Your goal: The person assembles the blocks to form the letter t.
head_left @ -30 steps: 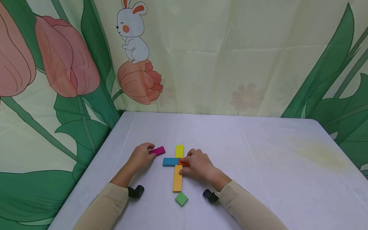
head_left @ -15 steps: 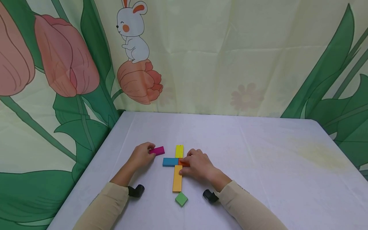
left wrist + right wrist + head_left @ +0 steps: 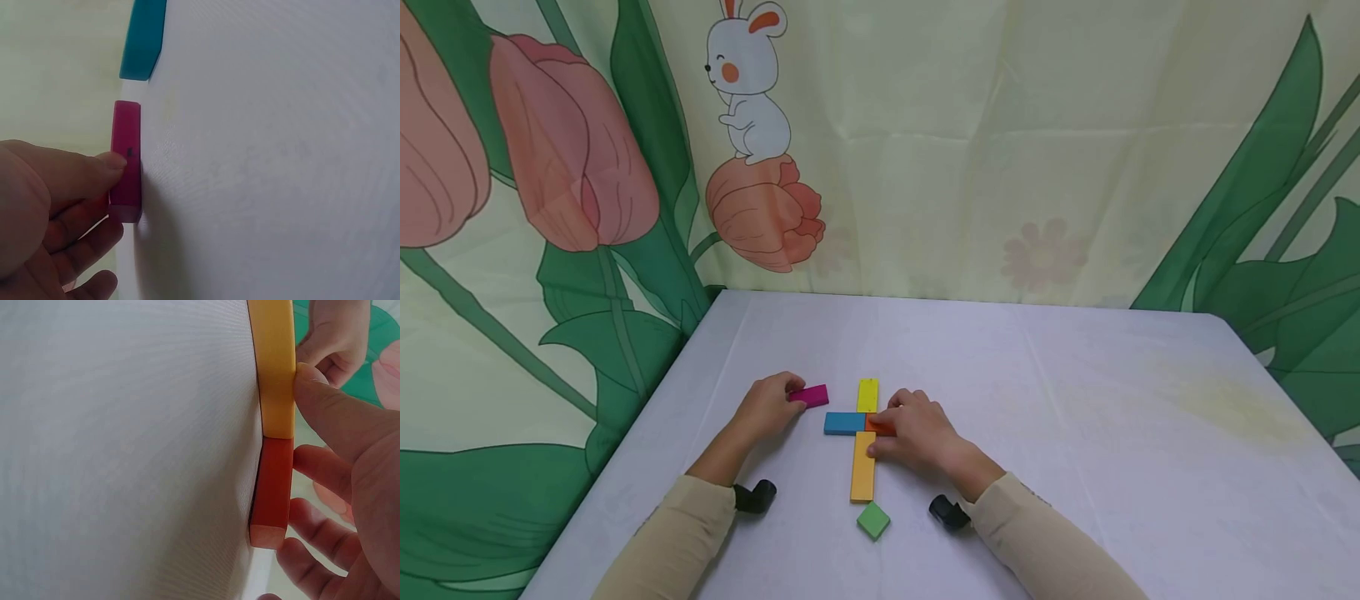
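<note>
In the head view my left hand [image 3: 771, 407] pinches a magenta block [image 3: 809, 396] between thumb and fingers, just left of a cross-shaped layout. Its far end points toward the blue block [image 3: 845, 423] and stays apart from it. My right hand [image 3: 917, 427] rests at the layout's right side, fingertips on the red-orange block [image 3: 274, 487] and thumb against the long orange-yellow block [image 3: 862, 467]. A yellow block [image 3: 868, 396] forms the top, and a green square block [image 3: 873, 521] sits cornerwise below. The right hand partly covers the red-orange block in the head view.
All blocks lie on a white-covered table [image 3: 1075, 400]. A black wrist camera [image 3: 756, 497] sits at the left cuff and another black camera [image 3: 949, 512] at the right cuff. Behind the table hangs a printed curtain [image 3: 925, 150] with tulips and a rabbit.
The magenta block in my left hand has turned slightly flatter and shifted a little left. My right hand and the other blocks stay in place.
</note>
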Demonstrator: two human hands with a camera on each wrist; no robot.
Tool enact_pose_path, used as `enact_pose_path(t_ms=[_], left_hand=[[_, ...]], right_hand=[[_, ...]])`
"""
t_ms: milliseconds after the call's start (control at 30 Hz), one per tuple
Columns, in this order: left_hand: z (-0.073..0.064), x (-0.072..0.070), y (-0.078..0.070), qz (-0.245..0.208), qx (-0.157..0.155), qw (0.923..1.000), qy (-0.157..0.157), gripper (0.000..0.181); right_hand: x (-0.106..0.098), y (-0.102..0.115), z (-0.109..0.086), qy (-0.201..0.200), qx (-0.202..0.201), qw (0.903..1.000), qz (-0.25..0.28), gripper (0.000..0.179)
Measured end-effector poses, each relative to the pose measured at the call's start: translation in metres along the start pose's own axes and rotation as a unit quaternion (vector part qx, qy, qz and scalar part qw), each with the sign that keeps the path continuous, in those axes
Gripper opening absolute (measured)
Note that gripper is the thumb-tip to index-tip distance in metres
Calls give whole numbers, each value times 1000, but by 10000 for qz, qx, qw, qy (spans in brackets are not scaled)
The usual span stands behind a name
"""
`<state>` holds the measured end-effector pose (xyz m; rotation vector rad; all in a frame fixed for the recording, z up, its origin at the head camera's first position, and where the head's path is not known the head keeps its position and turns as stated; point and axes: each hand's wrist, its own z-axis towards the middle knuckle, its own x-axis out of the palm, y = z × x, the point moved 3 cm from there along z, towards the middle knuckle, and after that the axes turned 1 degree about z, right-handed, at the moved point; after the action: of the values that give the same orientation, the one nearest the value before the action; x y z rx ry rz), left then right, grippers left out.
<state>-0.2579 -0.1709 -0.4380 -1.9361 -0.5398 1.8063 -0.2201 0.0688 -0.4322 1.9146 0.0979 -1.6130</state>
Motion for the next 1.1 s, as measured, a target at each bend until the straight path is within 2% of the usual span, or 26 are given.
enact_pose_path(t_ms=[233,633,833,1100], left_hand=[[-3,-2,-1,3,-85,9999,136,38],[-11,-4,2,58,-15,9996,270,35],[-16,-10,2,-30,-25,9997,250,34],[-22,-19,-6,-50,74,9992,379,35]], right_hand=[[-1,1,-1,21,-4,10000,-11,52],[-1,1,0,8,-12,10000,-61,53],[-2,1,0,43,-13,10000,-66,52],[-3,2,0,34,-17,10000,-58,52]])
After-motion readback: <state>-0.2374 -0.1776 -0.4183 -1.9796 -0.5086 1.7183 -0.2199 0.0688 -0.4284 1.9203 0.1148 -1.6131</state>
